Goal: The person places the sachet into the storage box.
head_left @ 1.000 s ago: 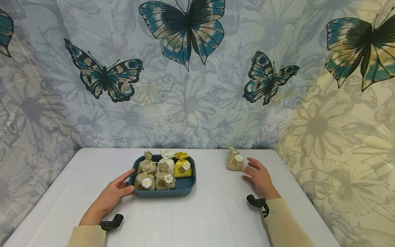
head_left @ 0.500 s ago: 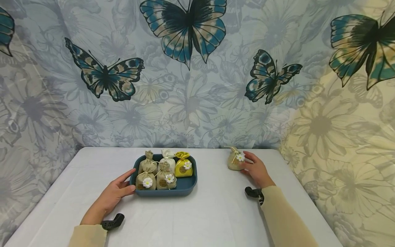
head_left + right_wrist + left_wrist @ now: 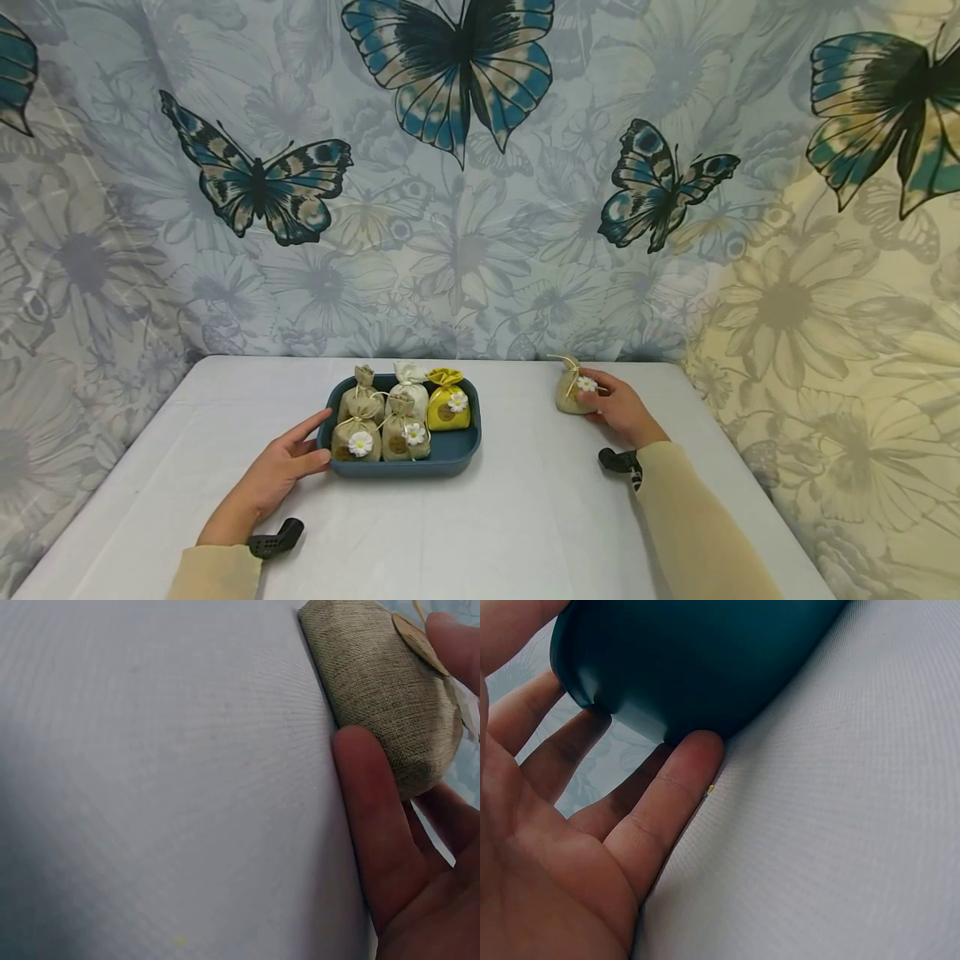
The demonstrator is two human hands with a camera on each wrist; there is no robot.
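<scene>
In the head view, a beige drawstring pouch (image 3: 567, 395) with a white flower stands at the back right of the table. My right hand (image 3: 621, 412) grips its right side, the thumb across the front. Seen from the right wrist, the woven pouch (image 3: 382, 690) sits on the cloth with a fingertip at its base. A blue tray (image 3: 452, 467) lies left of centre. Fairly straight fingers of my left hand (image 3: 276, 473) touch its left end; in the left wrist view, fingertips lie along the wall of the tray (image 3: 697, 667).
Inside the tray, several beige pouches (image 3: 356, 437), a white pouch (image 3: 410, 392) and a yellow pouch (image 3: 444, 412) crowd the left and back; its front right floor shows bare. White cloth covers the table (image 3: 480, 542). A butterfly-patterned backdrop (image 3: 465, 275) rises directly behind.
My right hand has moved from beside the lone beige pouch, up and left, onto it, and its fingers have closed around the side. Left hand and tray have stayed in place.
</scene>
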